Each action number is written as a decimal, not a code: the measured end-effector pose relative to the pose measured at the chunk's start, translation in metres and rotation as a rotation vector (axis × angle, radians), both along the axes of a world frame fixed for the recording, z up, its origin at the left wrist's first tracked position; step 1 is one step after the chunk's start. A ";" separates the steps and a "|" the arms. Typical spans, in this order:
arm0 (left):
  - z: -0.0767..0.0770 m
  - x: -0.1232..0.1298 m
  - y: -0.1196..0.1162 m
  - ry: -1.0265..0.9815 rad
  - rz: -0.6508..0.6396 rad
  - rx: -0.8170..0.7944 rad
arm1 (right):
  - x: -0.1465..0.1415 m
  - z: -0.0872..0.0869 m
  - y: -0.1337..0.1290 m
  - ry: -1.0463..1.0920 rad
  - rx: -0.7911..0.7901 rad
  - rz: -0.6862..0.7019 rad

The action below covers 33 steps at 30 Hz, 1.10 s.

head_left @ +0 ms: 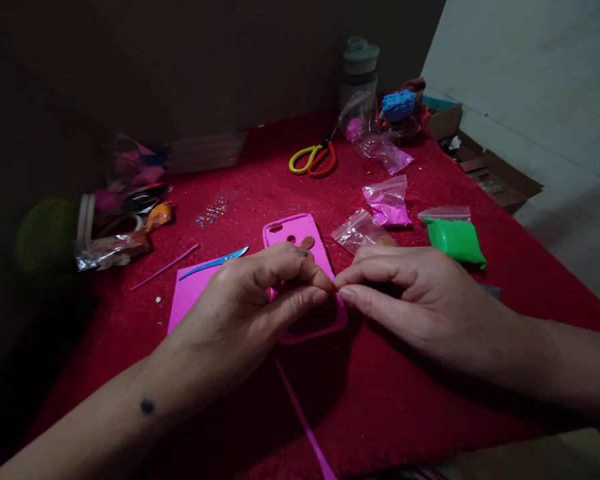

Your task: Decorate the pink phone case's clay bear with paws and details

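- Phone case (321, 251), pink, lay on the red tabletop (405, 407) beneath your fingertips, long axis running away from you, far end slightly left.
- Your left hand (265, 287) was nearer, covering its middle; your right hand (415, 290) sat off its right edge.
- Each grip: thumb and forefinger pinched closed, tips meeting above that edge; couldn't tell what, if anything, was between.
- Forearms slanted inward, fingers curled.
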<state>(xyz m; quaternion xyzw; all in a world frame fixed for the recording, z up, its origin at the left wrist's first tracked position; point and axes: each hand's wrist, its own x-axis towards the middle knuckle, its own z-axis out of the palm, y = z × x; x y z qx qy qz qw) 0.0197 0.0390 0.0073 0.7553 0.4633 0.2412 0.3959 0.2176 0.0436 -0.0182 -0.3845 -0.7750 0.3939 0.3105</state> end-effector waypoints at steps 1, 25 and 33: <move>0.001 0.000 -0.001 -0.005 0.011 0.031 | 0.000 0.002 0.001 0.038 -0.139 0.004; 0.010 -0.012 -0.019 -0.036 0.261 0.194 | -0.001 0.003 0.009 0.131 -0.250 -0.039; -0.002 -0.037 -0.030 -0.040 0.708 0.200 | -0.001 0.001 0.019 -0.331 0.468 0.235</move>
